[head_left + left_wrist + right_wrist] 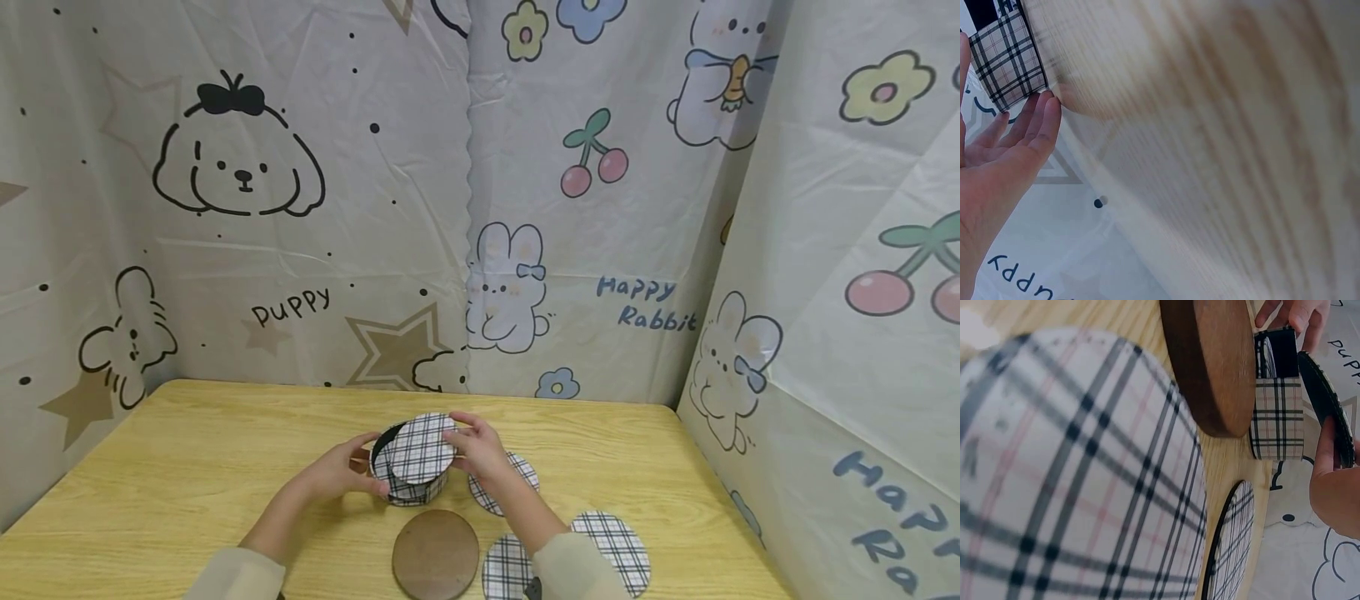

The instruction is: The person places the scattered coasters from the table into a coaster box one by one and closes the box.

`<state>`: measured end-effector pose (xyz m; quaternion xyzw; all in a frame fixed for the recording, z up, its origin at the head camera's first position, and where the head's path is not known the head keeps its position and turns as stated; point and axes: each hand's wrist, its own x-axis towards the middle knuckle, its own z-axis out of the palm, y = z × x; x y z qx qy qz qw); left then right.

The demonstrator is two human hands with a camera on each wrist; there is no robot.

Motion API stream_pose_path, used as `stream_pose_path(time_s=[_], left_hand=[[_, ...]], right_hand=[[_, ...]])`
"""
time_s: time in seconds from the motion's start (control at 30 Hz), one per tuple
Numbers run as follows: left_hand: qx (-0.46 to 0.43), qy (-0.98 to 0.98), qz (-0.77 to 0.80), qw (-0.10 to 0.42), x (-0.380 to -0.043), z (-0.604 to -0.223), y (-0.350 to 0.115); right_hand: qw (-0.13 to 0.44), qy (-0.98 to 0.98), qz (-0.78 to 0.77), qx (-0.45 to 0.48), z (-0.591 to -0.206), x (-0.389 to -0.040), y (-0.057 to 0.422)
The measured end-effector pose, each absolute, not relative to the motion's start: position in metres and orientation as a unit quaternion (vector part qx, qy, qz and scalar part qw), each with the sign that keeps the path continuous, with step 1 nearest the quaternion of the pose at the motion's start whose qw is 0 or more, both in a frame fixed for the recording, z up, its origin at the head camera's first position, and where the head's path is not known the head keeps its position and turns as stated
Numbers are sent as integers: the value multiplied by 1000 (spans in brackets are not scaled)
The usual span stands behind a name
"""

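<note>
My left hand point(347, 467) grips the side of a round plaid coaster holder point(417, 493), its dark inside showing at the upper left. In the left wrist view, fingertips point(1054, 106) sit at the edge of the holder point(1009, 59). Pinched in my right hand point(480, 450) is a round plaid coaster point(423, 448), tilted over the holder's top. From the right wrist, that coaster point(1325, 394) shows a dark underside with a thumb against it, beside the opening of the holder point(1277, 419).
Three more plaid coasters lie on the wooden table point(187, 467): one behind my right forearm point(517, 467), one partly under it point(506, 571) and one farther right point(615, 550). A round brown wooden disc point(435, 554) lies in front of the holder. Printed curtains point(300, 250) surround the table.
</note>
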<state>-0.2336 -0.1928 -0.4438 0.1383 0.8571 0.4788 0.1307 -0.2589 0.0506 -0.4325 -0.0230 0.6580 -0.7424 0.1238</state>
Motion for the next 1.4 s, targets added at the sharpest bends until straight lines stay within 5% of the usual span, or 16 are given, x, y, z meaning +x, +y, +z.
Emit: stream_pose_path(time_s=[0.93,1.4], left_hand=[[125,854,486,133,-233,-445,-192],[116,861,479,130,-235,-446,-191]], right_hand=[[141,679,-719,-32,-433,-249,26],[87,759,-642,-69,-431,-248,32]])
